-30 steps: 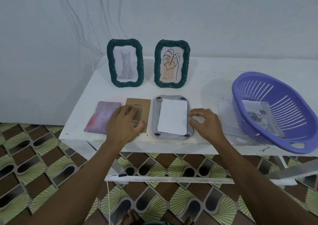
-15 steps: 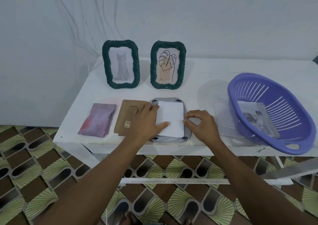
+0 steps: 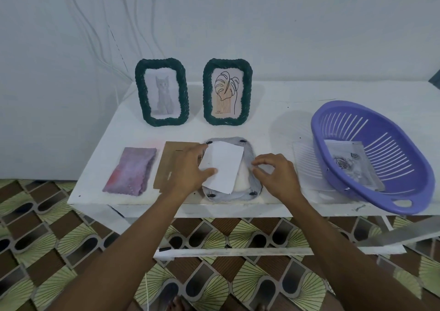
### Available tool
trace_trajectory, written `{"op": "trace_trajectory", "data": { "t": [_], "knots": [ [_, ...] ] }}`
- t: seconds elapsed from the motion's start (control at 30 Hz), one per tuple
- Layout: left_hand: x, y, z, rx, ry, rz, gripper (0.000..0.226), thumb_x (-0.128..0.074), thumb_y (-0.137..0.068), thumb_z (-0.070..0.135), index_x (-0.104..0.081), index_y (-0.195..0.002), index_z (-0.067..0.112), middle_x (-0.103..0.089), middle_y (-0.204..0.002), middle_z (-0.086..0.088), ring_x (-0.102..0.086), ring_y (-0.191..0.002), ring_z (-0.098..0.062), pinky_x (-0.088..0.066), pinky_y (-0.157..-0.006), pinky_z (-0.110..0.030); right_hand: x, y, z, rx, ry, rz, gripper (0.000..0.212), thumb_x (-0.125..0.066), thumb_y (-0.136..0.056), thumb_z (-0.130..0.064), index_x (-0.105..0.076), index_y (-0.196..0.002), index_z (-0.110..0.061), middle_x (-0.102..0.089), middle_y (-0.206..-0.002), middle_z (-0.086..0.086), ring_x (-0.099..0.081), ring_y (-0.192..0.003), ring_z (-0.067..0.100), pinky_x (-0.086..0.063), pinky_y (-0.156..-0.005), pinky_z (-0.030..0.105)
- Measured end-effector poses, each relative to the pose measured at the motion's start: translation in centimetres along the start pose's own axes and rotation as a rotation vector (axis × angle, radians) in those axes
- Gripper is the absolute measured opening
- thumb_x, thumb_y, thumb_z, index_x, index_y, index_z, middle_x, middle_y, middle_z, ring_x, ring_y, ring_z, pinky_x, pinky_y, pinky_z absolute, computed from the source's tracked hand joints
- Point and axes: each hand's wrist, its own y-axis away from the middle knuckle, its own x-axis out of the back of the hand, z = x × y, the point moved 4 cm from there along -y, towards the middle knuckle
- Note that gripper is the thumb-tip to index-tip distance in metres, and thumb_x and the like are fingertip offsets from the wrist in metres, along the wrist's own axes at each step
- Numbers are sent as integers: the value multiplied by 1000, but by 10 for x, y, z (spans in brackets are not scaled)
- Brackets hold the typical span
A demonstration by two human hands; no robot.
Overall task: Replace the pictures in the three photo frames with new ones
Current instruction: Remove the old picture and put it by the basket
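Observation:
A third photo frame (image 3: 250, 158) lies face down on the white table (image 3: 273, 110), its grey back with black clips showing. A white picture sheet (image 3: 223, 165), back side up, is tilted and lifted off it, pinched at its lower left by my left hand (image 3: 190, 168). My right hand (image 3: 276, 172) rests on the frame's right edge with fingers curled. The brown backing board (image 3: 171, 163) lies left of the frame, partly under my left hand. Two green braided frames stand behind, one with a cat picture (image 3: 162, 94), one with a leaf drawing (image 3: 227, 93).
A purple cloth (image 3: 131, 170) lies at the table's left front. A purple plastic basket (image 3: 371, 153) on the right holds printed pictures (image 3: 350, 163). A clear sheet (image 3: 307, 168) lies beside the basket. White cables hang on the wall at the back left.
My left hand moved right from the brown backing board onto the face-down frame and lifted the white sheet, which is now tilted. My right hand stayed at the frame's right edge.

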Motion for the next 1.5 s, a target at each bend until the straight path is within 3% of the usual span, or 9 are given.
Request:
{"op": "trace_trajectory", "data": {
  "t": [0.2, 0.27, 0.33, 0.4, 0.5, 0.7, 0.93, 1.37, 1.5],
  "knots": [
    [6, 1, -17, 92, 235, -77, 54, -81, -75, 14, -60, -123, 29, -64, -103, 3, -61, -85, -11, -56, -54, -24, 0, 0, 0, 3, 7, -6, 11, -77, -80, -19, -74, -89, -23, -66, -90, -18, -56, -97, 7, -36, -80, 3],
    [8, 2, -23, 115, 319, -112, 54, -81, -73, 12, -62, -120, 30, -67, -106, 3, -64, -91, -14, -60, -67, -38, 1, 0, -1, 7, 10, -9, 11, -76, -80, -18, -74, -90, -23, -66, -91, -18, -56, -97, 7, -37, -80, 6],
    [12, 2, -27, 118, 348, -125, 53, -81, -72, 9, -64, -119, 27, -68, -107, 2, -64, -94, -16, -57, -81, -37, 1, 0, -3, 2, 19, -10, 11, -76, -80, -18, -74, -90, -22, -65, -89, -18, -55, -95, 7, -39, -80, 13],
    [14, 4, -30, 147, 410, -161, 49, -78, -75, 5, -64, -118, 25, -67, -107, 1, -63, -96, -18, -55, -79, -32, 1, 1, -5, 3, 37, -7, 11, -76, -80, -18, -75, -91, -22, -64, -84, -18, -55, -87, 9, -40, -74, 16],
    [13, 9, -26, 190, 545, -239, 44, -76, -78, 4, -66, -114, 27, -66, -113, 1, -63, -100, -17, -60, -73, -43, 2, 0, -4, 4, 51, 2, 12, -77, -80, -17, -76, -91, -21, -62, -76, -18, -52, -75, 5, -38, -66, 8],
    [2, 12, -12, 160, 704, -278, 48, -79, -73, 0, -70, -112, 27, -69, -117, 5, -64, -107, -11, -57, -85, -41, 1, -1, -1, -59, 26, 7, 15, -77, -79, -13, -77, -92, -20, -62, -72, -12, -55, -69, -7, -40, -62, 5],
    [-2, 6, -5, 164, 731, -221, 55, -77, -78, 5, -63, -121, 36, -65, -123, 9, -65, -106, -12, -59, -80, -43, -2, 0, -3, -147, -18, 61, 14, -76, -80, -14, -77, -93, -17, -63, -67, -12, -56, -58, -5, -41, -58, 3],
    [3, -4, 16, 124, 710, -131, 36, -69, -88, 12, -64, -117, 32, -62, -119, 13, -62, -97, -4, -53, -68, -17, 5, 8, -9, -199, 12, 110, 16, -74, -82, -17, -76, -98, -16, -66, -71, -6, -56, -62, 1, -47, -66, 16],
    [-3, -10, 25, 122, 770, -178, 43, -70, -84, 4, -65, -114, 35, -61, -123, 8, -62, -105, -17, -58, -80, -33, 35, 3, -22, -92, 104, 116, 15, -73, -82, -20, -74, -98, -21, -65, -84, -6, -54, -73, 7, -46, -73, 24]
  ]
}}
